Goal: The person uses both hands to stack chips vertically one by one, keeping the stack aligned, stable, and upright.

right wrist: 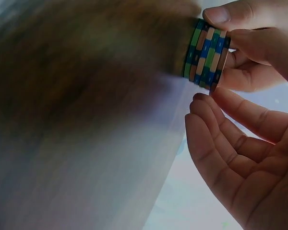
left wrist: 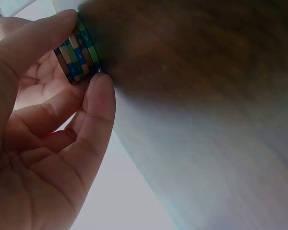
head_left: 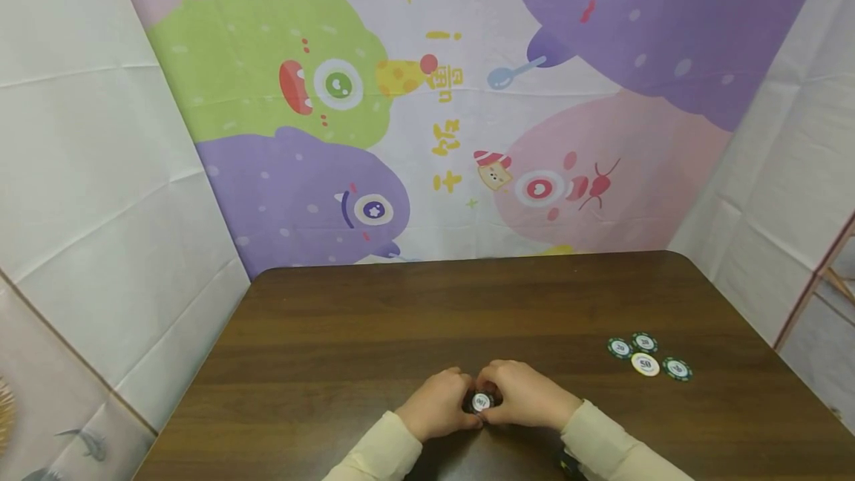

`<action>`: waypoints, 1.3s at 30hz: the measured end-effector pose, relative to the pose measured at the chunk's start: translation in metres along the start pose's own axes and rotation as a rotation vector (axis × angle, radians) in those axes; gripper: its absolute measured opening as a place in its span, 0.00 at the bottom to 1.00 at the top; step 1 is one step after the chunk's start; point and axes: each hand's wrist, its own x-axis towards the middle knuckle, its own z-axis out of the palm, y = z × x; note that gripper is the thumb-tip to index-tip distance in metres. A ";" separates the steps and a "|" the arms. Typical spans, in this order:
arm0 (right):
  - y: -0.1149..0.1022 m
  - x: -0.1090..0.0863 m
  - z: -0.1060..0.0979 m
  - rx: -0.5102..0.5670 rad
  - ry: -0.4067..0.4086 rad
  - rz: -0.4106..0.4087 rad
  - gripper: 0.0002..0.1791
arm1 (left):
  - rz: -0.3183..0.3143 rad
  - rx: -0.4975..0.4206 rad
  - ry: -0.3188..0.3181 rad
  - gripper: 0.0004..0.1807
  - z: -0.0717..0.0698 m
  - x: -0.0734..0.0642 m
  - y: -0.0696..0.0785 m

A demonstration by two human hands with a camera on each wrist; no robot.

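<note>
In the head view, a short stack of poker chips (head_left: 481,402) stands near the table's front, its top chip black and white and marked 100. My left hand (head_left: 437,403) and right hand (head_left: 528,393) hold it from either side, thumbs toward me and fingers curved behind. From the left wrist, the left hand (left wrist: 53,115) has its thumb and fingertips at the stack's edge, which shows green, blue and tan bands. The right wrist view has the right hand (right wrist: 254,158) with its thumb and a finger against the stack (right wrist: 206,56), its other fingers bent below.
To the right on the brown table (head_left: 374,318) lie three green chips (head_left: 677,369) and a pale yellow chip (head_left: 645,364) marked 50. A small dark object (head_left: 569,463) is partly hidden by the right sleeve. A cartoon-printed cloth (head_left: 441,228) hangs behind the table.
</note>
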 end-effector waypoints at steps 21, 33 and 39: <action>0.039 -0.042 -0.036 -0.081 0.177 0.212 0.18 | -0.029 0.057 0.003 0.18 0.002 0.001 0.000; 0.075 -0.086 -0.058 -0.107 0.273 0.359 0.18 | -0.022 0.055 -0.006 0.19 0.000 0.001 0.002; 0.089 -0.107 -0.067 -0.134 0.314 0.409 0.20 | -0.016 0.064 -0.003 0.18 0.001 0.001 0.001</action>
